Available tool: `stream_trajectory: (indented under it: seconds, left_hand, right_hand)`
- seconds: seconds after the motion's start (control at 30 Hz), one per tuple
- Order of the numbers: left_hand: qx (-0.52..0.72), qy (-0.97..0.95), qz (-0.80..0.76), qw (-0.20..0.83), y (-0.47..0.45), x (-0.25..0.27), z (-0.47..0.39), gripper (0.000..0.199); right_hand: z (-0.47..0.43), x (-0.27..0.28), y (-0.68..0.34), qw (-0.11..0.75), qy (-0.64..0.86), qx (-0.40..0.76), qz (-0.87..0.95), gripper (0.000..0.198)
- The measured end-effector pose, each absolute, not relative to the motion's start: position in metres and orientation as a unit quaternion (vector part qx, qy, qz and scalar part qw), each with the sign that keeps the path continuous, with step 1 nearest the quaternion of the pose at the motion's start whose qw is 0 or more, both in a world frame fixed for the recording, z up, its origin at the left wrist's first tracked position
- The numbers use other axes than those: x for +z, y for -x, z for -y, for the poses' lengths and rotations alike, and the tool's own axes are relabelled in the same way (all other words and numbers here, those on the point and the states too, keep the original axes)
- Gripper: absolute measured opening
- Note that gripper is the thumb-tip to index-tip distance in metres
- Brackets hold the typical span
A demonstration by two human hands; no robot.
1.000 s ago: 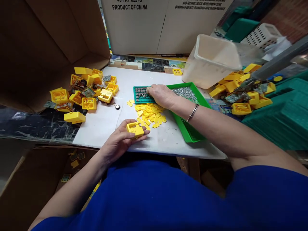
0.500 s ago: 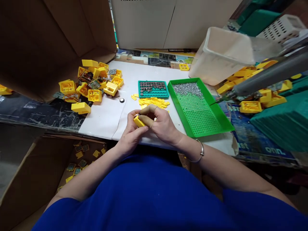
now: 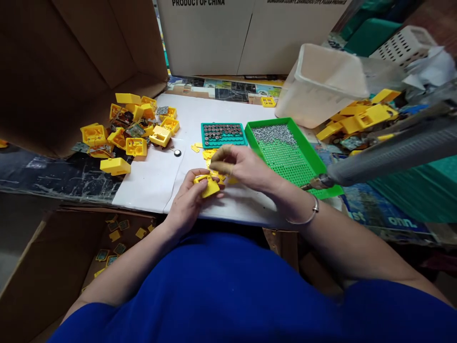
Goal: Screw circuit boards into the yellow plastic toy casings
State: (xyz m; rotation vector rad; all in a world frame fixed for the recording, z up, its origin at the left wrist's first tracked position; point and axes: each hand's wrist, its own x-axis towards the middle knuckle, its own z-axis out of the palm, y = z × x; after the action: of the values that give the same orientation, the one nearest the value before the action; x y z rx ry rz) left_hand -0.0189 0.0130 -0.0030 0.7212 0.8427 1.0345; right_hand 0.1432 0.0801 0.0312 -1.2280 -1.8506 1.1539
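In my left hand (image 3: 185, 200) is a small yellow plastic case (image 3: 207, 186), gripped between thumb and fingers above the white sheet. My right hand (image 3: 243, 166) hovers just above and to the right of it, thumb and forefinger pinched together. Tan covers wrap those fingertips, and whatever they may hold is too small to tell. Partly hidden behind the right hand lies a heap of flat yellow pieces (image 3: 208, 154). Beyond it sits a teal tray (image 3: 224, 143) with rows of button cells (image 3: 223, 128).
A green tray (image 3: 266, 166) of small screws (image 3: 274, 135) stands right. An electric screwdriver (image 3: 385, 152) juts in over its near edge. Opened yellow cases (image 3: 135, 147) with circuit boards are heaped left, by a cardboard box (image 3: 89, 57). A translucent bin (image 3: 321, 85) stands at the back.
My right hand has come away from the yellow case, up and slightly right. The case has turned in my left hand, showing a broad face. The screwdriver has swung further inward.
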Motion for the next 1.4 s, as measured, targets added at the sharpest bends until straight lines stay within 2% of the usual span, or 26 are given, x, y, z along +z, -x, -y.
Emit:
stream_trajectory:
  seconds: [0.03,0.1,0.13,0.2,0.27,0.43,0.5,0.6,0.67,0.83,0.97,1.03,1.1,1.17,1.27,1.33,1.4]
  left_hand:
    - [0.464,-0.316,-0.381,0.734,0.019,-0.002,-0.014,0.031]
    - [0.452,-0.316,-0.381,0.742,0.019,0.001,-0.015,0.028]
    - [0.449,-0.319,-0.381,0.743,0.019,0.002,-0.015,0.027]
    - [0.448,-0.322,-0.382,0.742,0.02,0.003,-0.014,0.028]
    - [0.454,-0.319,-0.383,0.739,0.02,0.003,-0.013,0.031]
    - [0.482,-0.307,-0.382,0.726,0.024,0.003,-0.01,0.04]
    - [0.497,-0.305,-0.381,0.717,0.025,0.003,-0.009,0.044]
    - [0.51,-0.322,-0.37,0.707,0.024,0.001,-0.009,0.048]
    - [0.515,-0.342,-0.357,0.7,0.022,-0.001,-0.009,0.047]
    - [0.498,-0.381,-0.382,0.679,0.019,-0.004,-0.005,0.048]
    - [0.487,-0.476,-0.447,0.58,0.022,-0.003,0.001,0.041]
    - [0.469,-0.508,-0.454,0.562,0.025,-0.005,0.002,0.041]
    - [0.437,-0.524,-0.442,0.582,0.03,-0.009,0.0,0.041]
    - [0.421,-0.516,-0.424,0.614,0.035,-0.013,-0.003,0.039]
    - [0.44,-0.455,-0.404,0.66,0.043,-0.014,-0.008,0.029]
    - [0.454,-0.409,-0.406,0.68,0.048,-0.01,-0.01,0.026]
    - [0.466,-0.387,-0.411,0.681,0.052,-0.004,-0.009,0.027]
  right_hand:
    - [-0.09,0.034,-0.143,0.316,0.496,0.353,0.727,0.009]
    - [-0.113,0.036,-0.141,0.267,0.567,0.177,0.759,0.015]
    - [-0.125,0.036,-0.14,0.218,0.6,0.12,0.761,0.019]
    - [-0.147,0.032,-0.137,0.145,0.636,0.084,0.753,0.021]
    - [-0.163,0.026,-0.136,0.123,0.645,0.09,0.748,0.017]
    - [-0.155,0.028,-0.139,0.155,0.626,0.105,0.757,0.014]
    - [-0.133,0.033,-0.138,0.197,0.587,0.178,0.765,0.011]
    - [-0.091,0.038,-0.135,0.274,0.467,0.376,0.752,0.009]
    - [-0.068,0.039,-0.133,0.279,0.425,0.425,0.749,0.007]
    - [-0.046,0.038,-0.131,0.241,0.446,0.34,0.792,0.01]
    - [-0.043,0.037,-0.13,0.225,0.468,0.293,0.803,0.007]
    - [-0.045,0.035,-0.13,0.238,0.488,0.312,0.78,0.011]
    - [-0.051,0.033,-0.132,0.237,0.512,0.339,0.753,0.026]
    - [-0.063,0.035,-0.134,0.186,0.502,0.375,0.757,0.034]
    - [-0.089,0.045,-0.133,0.093,0.431,0.447,0.778,0.026]
    - [-0.107,0.051,-0.125,0.1,0.432,0.401,0.802,0.021]
    - [-0.124,0.052,-0.111,0.113,0.455,0.265,0.842,0.011]
